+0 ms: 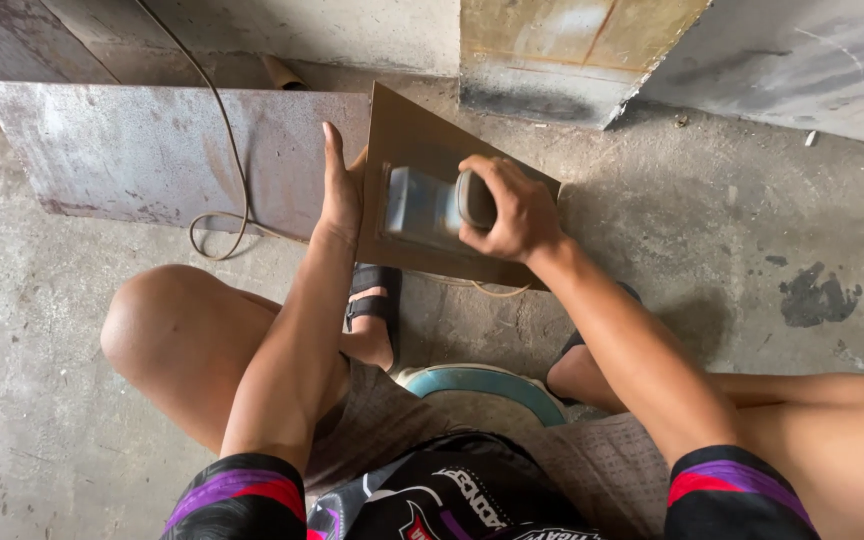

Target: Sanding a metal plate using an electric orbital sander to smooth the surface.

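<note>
A brown board (414, 140), flat and roughly square, stands tilted on the concrete floor (712, 220) in front of the seated person, its top corner leaning away toward the wall and its lower edge down near the person's feet. Pressed flat against the face of the board is a small grey power sander (422, 207), block-shaped with a rounded dark knob at its right end.

The right hand (512, 210) has a closed grip on that knob, fingers wrapped over the top of it and the thumb tucked underneath, holding the sander against the board. The left hand (340, 190) lies along the board's left edge with the fingers straight and pointing upward, the palm pushed against the edge (it steadies rather than clasps, so its grip is open and flat).

A thin cable (220, 130) runs from the top of the view down across a rusty grey metal sheet (152, 150) that leans behind and to the left of the board, then loops on the floor and passes under the board's lower edge.

Between the person's bare knees sits a round stool seat with a teal rim (487, 385), and a foot in a black strapped sandal (374, 300) rests just below the board. More grey metal panels (572, 60) stand against the wall beyond. A dark stain (817, 297) marks the floor well off to the right.
</note>
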